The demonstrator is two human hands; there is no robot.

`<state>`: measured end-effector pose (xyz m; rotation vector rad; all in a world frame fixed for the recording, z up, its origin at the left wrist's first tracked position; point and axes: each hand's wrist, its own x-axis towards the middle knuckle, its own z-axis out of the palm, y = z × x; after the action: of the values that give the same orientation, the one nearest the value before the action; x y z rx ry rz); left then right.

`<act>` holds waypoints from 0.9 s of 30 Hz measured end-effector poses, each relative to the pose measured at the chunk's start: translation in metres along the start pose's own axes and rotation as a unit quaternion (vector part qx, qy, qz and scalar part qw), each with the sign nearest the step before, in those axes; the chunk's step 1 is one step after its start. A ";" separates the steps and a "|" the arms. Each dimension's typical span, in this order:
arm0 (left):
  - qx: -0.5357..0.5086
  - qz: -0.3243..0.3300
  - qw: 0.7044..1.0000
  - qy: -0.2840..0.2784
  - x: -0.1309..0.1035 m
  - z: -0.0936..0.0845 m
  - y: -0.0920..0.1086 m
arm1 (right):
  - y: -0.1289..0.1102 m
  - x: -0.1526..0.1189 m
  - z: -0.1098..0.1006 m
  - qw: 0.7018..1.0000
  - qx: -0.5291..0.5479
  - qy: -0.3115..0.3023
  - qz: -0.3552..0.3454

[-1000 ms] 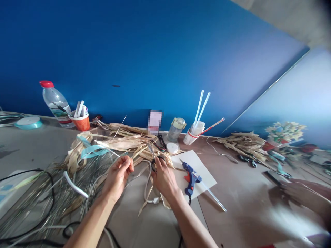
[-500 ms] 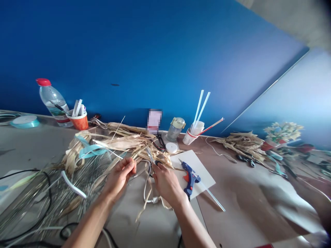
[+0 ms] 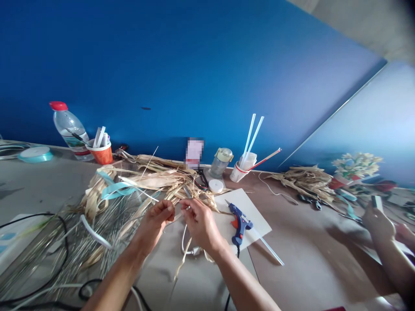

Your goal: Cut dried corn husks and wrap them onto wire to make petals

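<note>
Our right hand (image 3: 201, 223) has its grip clamped on a pale bit (image 3: 188, 207); our left hand (image 3: 153, 223), at nine o'clock from it, has its grip together, on what we cannot tell. From the bit, we see husks (image 3: 162, 180) at ten, the cup (image 3: 239, 173) at two, the glue gun (image 3: 240, 225) at three.

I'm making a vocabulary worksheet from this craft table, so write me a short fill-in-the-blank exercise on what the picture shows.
1. The wearer's ____ hand is the one nearer the glue gun.
2. The glue gun lies partly on a sheet coloured ____.
3. The cap on the bottle is ____.
4. ____ translucent sticks rise from the white cup.

Missing words: right; white; red; two.
</note>
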<state>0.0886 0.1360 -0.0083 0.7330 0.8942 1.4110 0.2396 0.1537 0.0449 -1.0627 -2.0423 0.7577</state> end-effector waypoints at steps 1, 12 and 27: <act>-0.003 0.001 1.000 -0.003 0.000 0.000 0.000 | -0.001 0.002 0.005 1.000 0.021 0.000 -0.001; 0.048 0.016 0.999 -0.009 -0.001 0.002 -0.002 | 0.015 0.002 0.026 0.991 0.091 0.016 0.096; 0.127 0.017 0.992 0.006 0.000 0.004 -0.003 | 0.012 -0.001 0.030 0.997 -0.002 0.026 0.071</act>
<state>0.0937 0.1359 -0.0086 0.9361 1.0878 1.3456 0.2211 0.1536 0.0185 -1.2270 -1.9414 0.7882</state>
